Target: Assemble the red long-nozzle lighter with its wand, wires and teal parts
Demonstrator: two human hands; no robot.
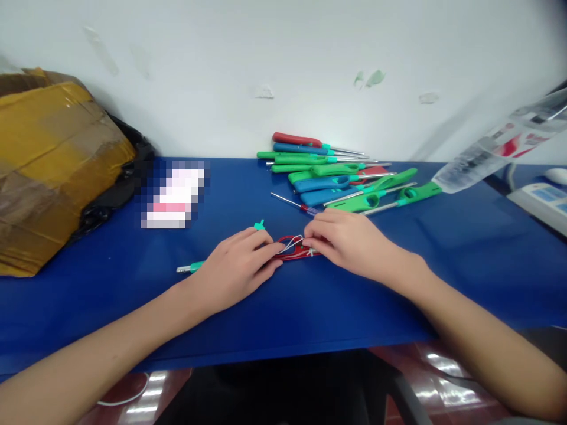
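A red lighter casing point(290, 256) of the long-necked kind lies opened on the blue table, with thin white wire point(293, 241) looped over it. My left hand point(239, 262) is closed on the casing's left part, fingertips at the wire. From the right, my right hand point(349, 241) pinches the wire at the casing's other end; its fingers partly hide the spot. A small teal plastic piece point(259, 225) shows just behind my left hand. The lighter's metal nozzle point(183, 269) with a teal collar sticks out to the left. Beyond my right fingers lies a screwdriver point(305, 208).
Behind my right hand is a heap of green, blue and red lighters point(330, 169). A clear bottle point(482, 153) leans at the right, near a white device point(543, 203). At left are a taped carton point(57, 165) and a pixelated rectangle point(177, 198).
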